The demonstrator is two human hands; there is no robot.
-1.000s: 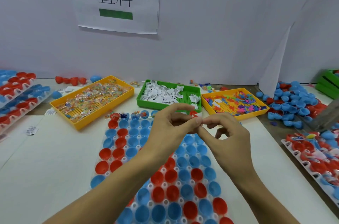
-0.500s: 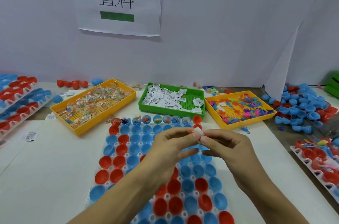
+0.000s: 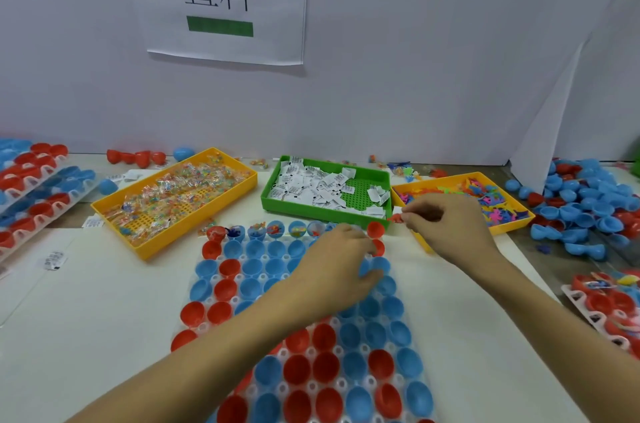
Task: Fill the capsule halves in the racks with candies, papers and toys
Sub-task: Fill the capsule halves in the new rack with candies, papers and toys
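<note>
Head view. The rack (image 3: 304,336) of red and blue capsule halves lies on the white surface (image 3: 86,318), its far row already holding small items. Left hand (image 3: 337,261) is palm down over the rack's far right part, fingers curled; whether it holds anything cannot be told. Right hand (image 3: 446,228) pinches a small red toy (image 3: 397,219) just beside the green tray of papers (image 3: 329,211), before the yellow toy tray (image 3: 498,228). The candy tray (image 3: 173,204) sits left.

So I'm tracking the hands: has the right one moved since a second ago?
Yes. The right hand has gone from above the rack toward the right yellow tray, pinching something small and red.
</note>
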